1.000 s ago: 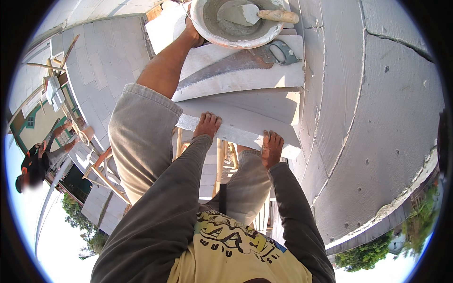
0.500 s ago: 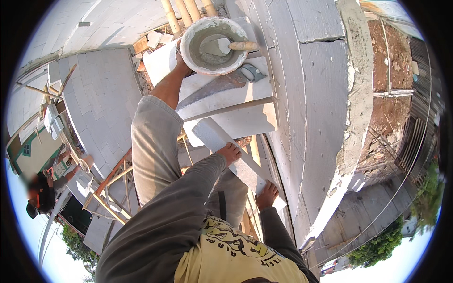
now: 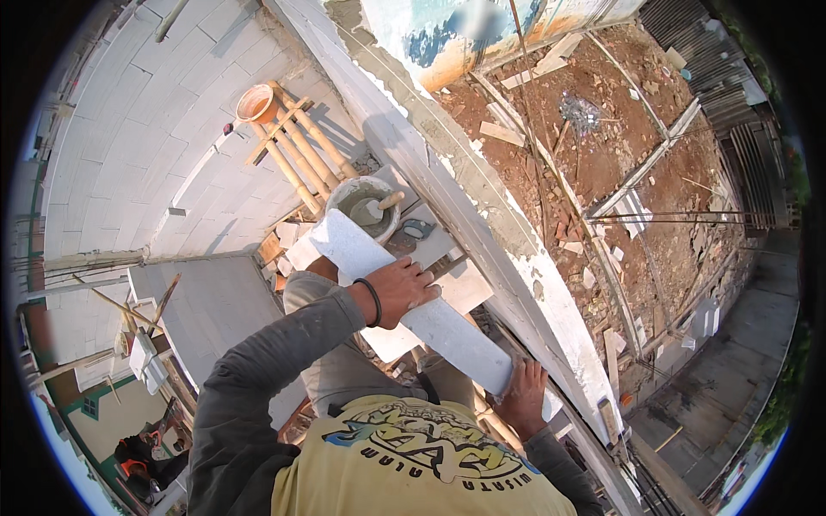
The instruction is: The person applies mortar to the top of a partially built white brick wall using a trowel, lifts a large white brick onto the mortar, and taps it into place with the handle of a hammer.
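My left hand [image 3: 400, 292], a black band on its wrist, grips a long, narrow, pale concrete block strip [image 3: 456, 344] across its upper middle. My right hand [image 3: 525, 396] grips the lower-right end. The strip runs diagonally over my legs, its upper end partly covering a white bucket [image 3: 360, 215] of grey mortar. A wooden trowel handle [image 3: 391, 199] sticks out of the bucket. Beside it, a handsaw's handle [image 3: 416, 230] shows on pale slabs [image 3: 465, 288], its blade mostly hidden.
Bamboo poles [image 3: 301, 163] and an orange bucket [image 3: 256, 104] lie beyond. A long wall top [image 3: 482, 198] runs beside me; past it, rubble-strewn soil [image 3: 645, 129] has beams and rods. A co-worker [image 3: 142, 460] is low left, near scaffolding.
The strip has been raised and tilted diagonally, its far end now over the mortar bucket, both hands still on it. The view has swung, bringing more of the soil area beyond the wall into sight.
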A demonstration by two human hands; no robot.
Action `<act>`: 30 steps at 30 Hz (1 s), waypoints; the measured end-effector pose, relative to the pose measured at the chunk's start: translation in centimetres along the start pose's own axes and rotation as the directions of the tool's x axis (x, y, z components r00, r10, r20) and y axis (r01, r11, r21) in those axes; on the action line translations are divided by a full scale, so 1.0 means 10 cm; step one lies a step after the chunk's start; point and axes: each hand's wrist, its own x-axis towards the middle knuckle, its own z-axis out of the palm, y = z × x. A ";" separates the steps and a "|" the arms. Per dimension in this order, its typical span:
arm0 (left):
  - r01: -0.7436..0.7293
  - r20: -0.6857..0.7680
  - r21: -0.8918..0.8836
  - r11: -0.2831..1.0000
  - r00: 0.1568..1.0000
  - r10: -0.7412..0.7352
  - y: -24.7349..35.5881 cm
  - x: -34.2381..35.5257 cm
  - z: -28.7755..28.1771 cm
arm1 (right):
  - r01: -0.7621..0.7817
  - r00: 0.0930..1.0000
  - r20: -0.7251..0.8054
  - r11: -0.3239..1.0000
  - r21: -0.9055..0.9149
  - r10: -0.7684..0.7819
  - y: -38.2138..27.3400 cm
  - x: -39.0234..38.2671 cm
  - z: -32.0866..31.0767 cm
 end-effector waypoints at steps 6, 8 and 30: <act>0.004 0.049 0.245 0.970 0.999 -0.016 0.12 -0.68 -2.32 | 0.149 0.968 -0.204 0.989 0.004 -0.145 -0.70 0.19 -1.46; 0.025 -0.040 0.351 0.936 0.999 -0.012 0.24 -1.02 -3.00 | 0.149 0.974 -0.181 0.988 0.047 -0.138 -0.92 0.22 -2.02; 0.148 -0.141 0.555 0.819 0.987 -0.082 -1.50 0.51 -3.51 | -0.027 0.858 -0.509 0.983 -0.181 -0.070 -0.70 1.91 -2.60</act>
